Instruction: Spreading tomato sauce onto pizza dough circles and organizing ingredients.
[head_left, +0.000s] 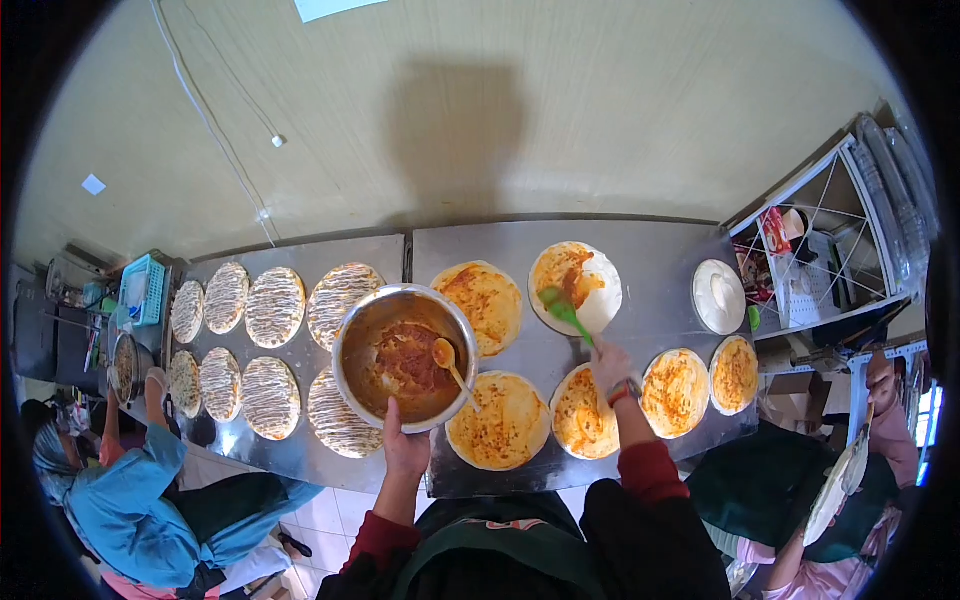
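My left hand (406, 442) holds a steel mixing bowl (349, 375) by its near rim. Red-brown sauce (405, 352) lies in the bowl, with a spoon (446, 354) leaning in it. In my right hand (613, 369) is a green spatula (576, 322), its head on a flat dough round (604, 304) that is partly coated with sauce. Other sauced rounds (499, 421) lie around it; one (585, 420) is partly hidden by my right hand and forearm. A plain white round (718, 296) lies at the far right. Left of the bowl are several rounds streaked with white (275, 307).
The steel table (480, 240) meets a wall behind. A wire shelf (825, 322) stands at the right end. A co-worker (135, 502) at the left reaches to a pot (129, 367); another person (889, 442) at the right holds a pale round (836, 487).
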